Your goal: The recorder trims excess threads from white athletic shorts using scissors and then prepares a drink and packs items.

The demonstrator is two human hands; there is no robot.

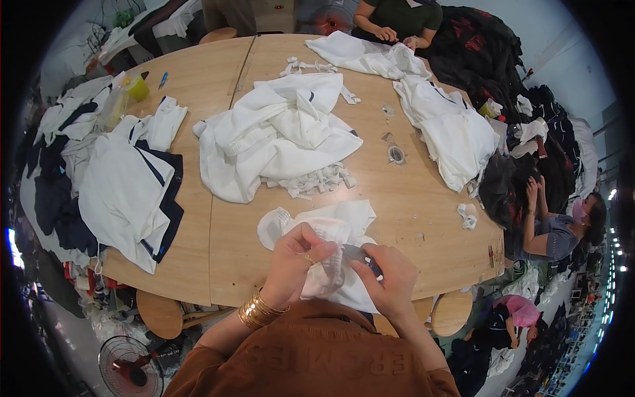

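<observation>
In front of me, at the table's near edge, lies a white garment (pixel 357 215) with a gathered elastic band. My left hand (pixel 301 253), with gold bangles at its wrist, pinches that band between thumb and fingers. Close beside it my right hand (pixel 389 276) is closed on thread snips (pixel 354 252); their grey blades point at the band by my left fingertips, and a bit of blue shows within the palm. Part of the garment hangs down toward my lap. Whether the blades touch a thread is too small to tell.
A heap of white garments (pixel 278 126) lies mid-table, with white fabric scraps (pixel 317 182) before it. White and navy garments (pixel 126 192) pile at left, near a yellow cup (pixel 136 87). Another person (pixel 403 20) handles white cloth across the table. Stools (pixel 452 311) stand below.
</observation>
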